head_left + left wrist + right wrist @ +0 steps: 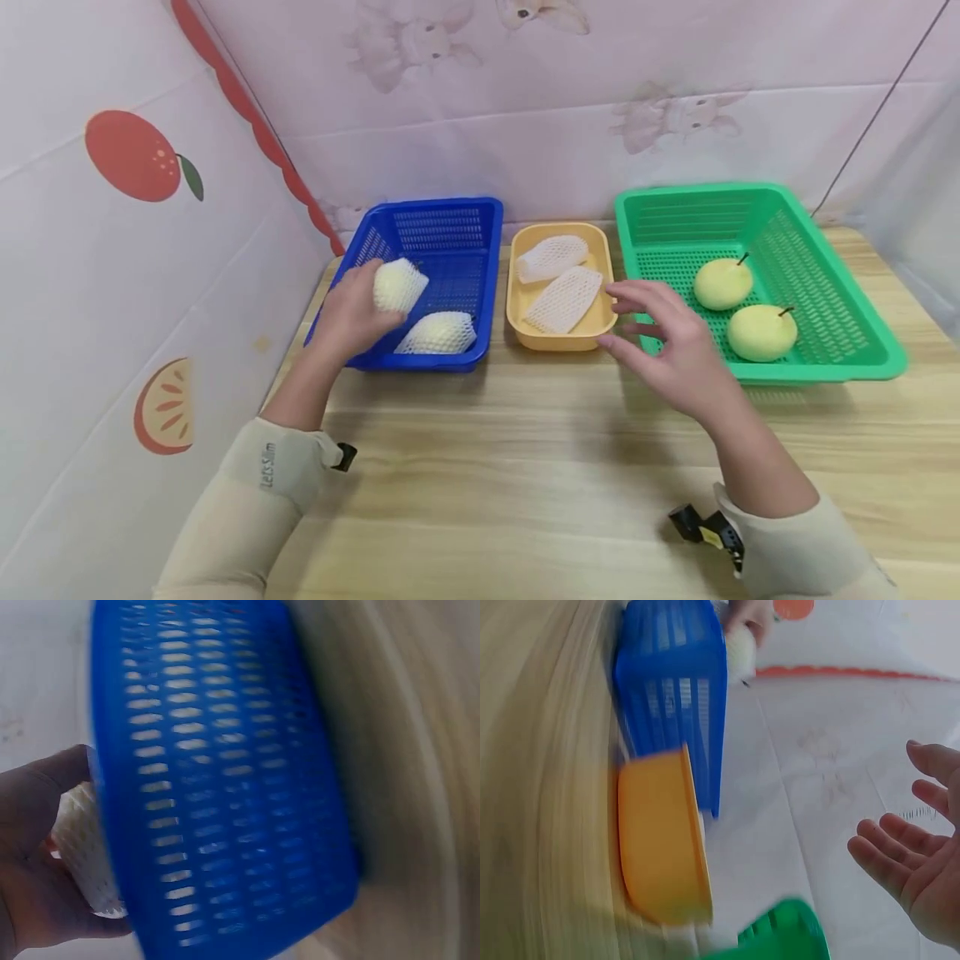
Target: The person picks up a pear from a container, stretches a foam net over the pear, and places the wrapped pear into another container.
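Observation:
In the head view my left hand (352,308) grips a pear in a white foam net (400,286), held over the blue basket (491,275). A second netted pear (438,333) lies in that basket's front part. The left wrist view shows the held pear's netting (86,851) between thumb and fingers, partly behind the basket wall. My right hand (675,350) holds nothing and hovers between the yellow tray (558,342) and the green basket (847,371), fingers spread and slightly bent. Two empty foam nets (564,300) lie in the yellow tray.
Two bare pears (761,333) with dark stems sit in the green basket. All the containers stand on a wooden table (495,483) along a printed wall covering (525,150). Another patterned wall (67,292) rises close on the left.

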A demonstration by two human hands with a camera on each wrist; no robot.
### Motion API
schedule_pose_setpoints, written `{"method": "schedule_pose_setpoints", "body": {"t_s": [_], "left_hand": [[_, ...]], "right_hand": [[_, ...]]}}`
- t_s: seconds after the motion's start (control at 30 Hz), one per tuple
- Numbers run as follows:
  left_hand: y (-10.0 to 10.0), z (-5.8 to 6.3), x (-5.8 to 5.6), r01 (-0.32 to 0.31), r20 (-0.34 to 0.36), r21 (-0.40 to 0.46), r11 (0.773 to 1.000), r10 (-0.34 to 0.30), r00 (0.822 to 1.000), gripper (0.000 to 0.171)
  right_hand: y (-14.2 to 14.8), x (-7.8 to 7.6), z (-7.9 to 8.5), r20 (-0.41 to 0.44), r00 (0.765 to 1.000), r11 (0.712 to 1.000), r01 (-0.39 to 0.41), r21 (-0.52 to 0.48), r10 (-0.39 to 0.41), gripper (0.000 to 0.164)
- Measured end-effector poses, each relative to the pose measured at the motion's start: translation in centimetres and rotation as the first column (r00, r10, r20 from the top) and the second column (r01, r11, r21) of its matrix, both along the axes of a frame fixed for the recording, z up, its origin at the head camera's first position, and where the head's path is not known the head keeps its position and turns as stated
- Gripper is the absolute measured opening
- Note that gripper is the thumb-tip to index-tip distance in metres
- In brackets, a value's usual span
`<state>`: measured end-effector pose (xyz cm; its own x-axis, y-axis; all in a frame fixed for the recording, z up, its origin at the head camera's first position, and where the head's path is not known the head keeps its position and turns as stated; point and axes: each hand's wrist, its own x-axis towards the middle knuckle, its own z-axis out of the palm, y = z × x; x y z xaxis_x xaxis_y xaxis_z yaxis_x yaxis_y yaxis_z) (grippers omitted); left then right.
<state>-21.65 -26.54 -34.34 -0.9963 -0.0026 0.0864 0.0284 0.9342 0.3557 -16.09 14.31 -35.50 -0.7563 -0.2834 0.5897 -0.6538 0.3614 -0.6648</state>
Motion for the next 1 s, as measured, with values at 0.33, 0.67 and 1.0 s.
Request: {"method": "schedule_pose_setpoints", "body": {"t_s": [0.33, 0.67, 1.0], "left_hand": [[-0.8, -3.2, -2.8, 0.075, 0.246, -0.208, 0.975, -0.022, 0.969, 0.084], [-1.8, -3.2, -2.8, 0.084, 0.383, -0.197, 0.977, -0.002, 0.924, 0.100], [-2.8, -2.0, 0.3, 0.013, 0.367, -0.092, 0.996, 0.022, 0.930, 0.100]], "right_hand": [[6.2, -0.1, -0.3, -0.014, 0.975, 0.974, 0.224, 0.043, -0.224, 0.055], [10.7, -0.6, -0.3, 0.013, 0.917, 0.913, 0.397, 0.093, -0.400, 0.048], [14.9, -4.7, -0.5, 0.215, 0.819, 0.794, 0.393, 0.464, -0.531, 0.064]]}}
